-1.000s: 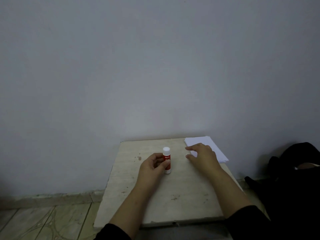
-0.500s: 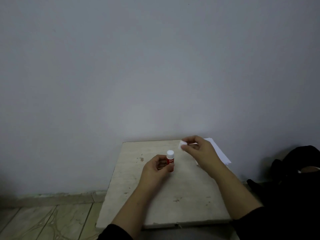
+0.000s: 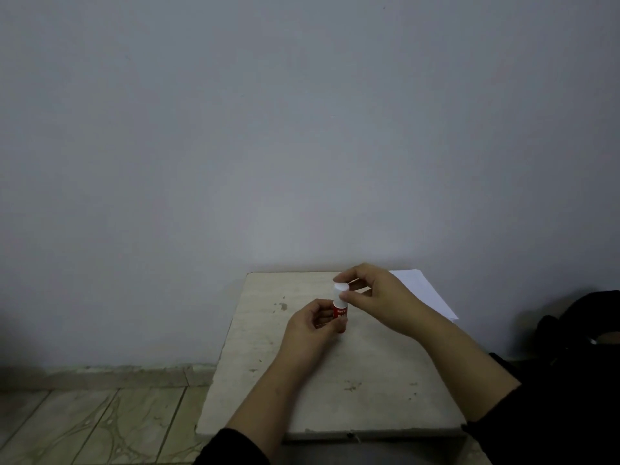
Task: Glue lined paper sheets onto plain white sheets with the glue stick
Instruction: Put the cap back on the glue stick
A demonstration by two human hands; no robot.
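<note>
We saw tiled floor [image 3: 84, 427] at the far left, under a plain grey wall [image 3: 235, 146]. Next to it stood a low pale stone table [image 3: 255, 347], its top marked with a few small stains.

Over the table, our left hand [image 3: 310, 327] was curled round the red body of the glue stick [image 3: 340, 308], fingers and thumb wrapped close so that only part of the label showed. The stick stood upright, held just above the middle of the tabletop rather than resting on it, as far as we could judge. The left forearm ran up from the lower edge of the view, angled to the right, with a dark sleeve [image 3: 231, 448] at its lower end.

Our right hand [image 3: 379, 297] came in from the right and met the top of the stick. Its thumb and forefinger pinched the white cap [image 3: 340, 290], the other fingers bent loosely behind. Whether the cap was seated fully on the stick or partly off, we could not tell. The right forearm slanted down towards the lower right corner, where another dark sleeve [image 3: 553, 424] covered it.

Behind the right hand, at the far right corner of the table, lay a stack of white paper sheets [image 3: 426, 293], partly hidden by the hand and jutting a little over the table's edge. Whether any were lined we could not make out. Beyond them, at the far right, sat a dark bundle [image 3: 583, 317] against the wall.
</note>
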